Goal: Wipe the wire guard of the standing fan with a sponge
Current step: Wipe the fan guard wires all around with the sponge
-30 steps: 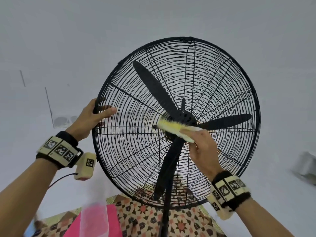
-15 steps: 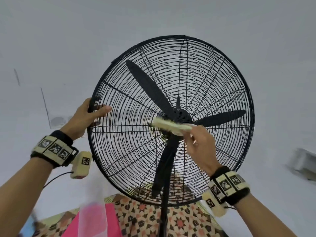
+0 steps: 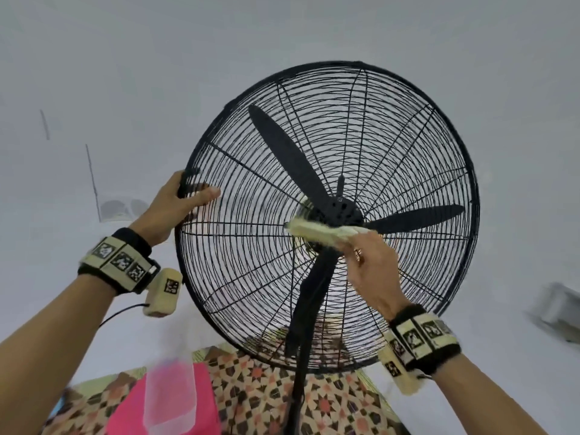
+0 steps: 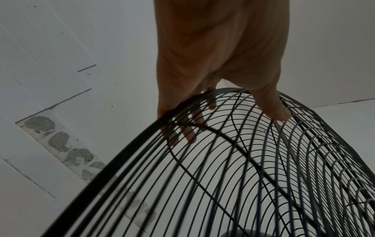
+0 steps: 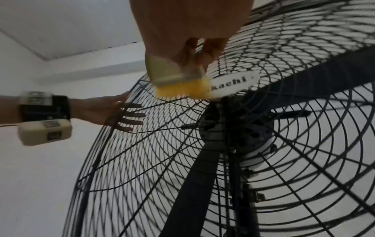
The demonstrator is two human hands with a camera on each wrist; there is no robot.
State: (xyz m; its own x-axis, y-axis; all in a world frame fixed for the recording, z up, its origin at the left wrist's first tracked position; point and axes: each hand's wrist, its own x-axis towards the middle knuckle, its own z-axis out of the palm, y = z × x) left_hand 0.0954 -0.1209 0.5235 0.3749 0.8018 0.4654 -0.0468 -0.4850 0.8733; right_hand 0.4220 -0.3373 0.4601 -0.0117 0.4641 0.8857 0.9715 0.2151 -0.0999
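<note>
The black wire guard (image 3: pixel 408 146) of the standing fan fills the middle of the head view, with three black blades behind it. My left hand (image 3: pixel 182 202) grips the guard's left rim (image 4: pixel 142 136), thumb on the front wires and fingers curled behind. My right hand (image 3: pixel 370 265) holds a yellow sponge (image 3: pixel 317 232) flat against the wires over the hub. In the right wrist view the sponge (image 5: pixel 182 88) sits beside the white name badge (image 5: pixel 231 85), and my left hand (image 5: pixel 113 112) shows at the rim.
The fan's black pole (image 3: pixel 301 381) runs down to a patterned mat (image 3: pixel 314 403). A clear spray bottle (image 3: pixel 171 400) stands blurred in front of a pink object (image 3: pixel 204 387) at the bottom left. White walls surround the fan; a pale box (image 3: pixel 561 309) lies at the right.
The sponge has stayed at the hub, shifting slightly across the wires. My left hand keeps its grip on the rim. The view has shifted a little.
</note>
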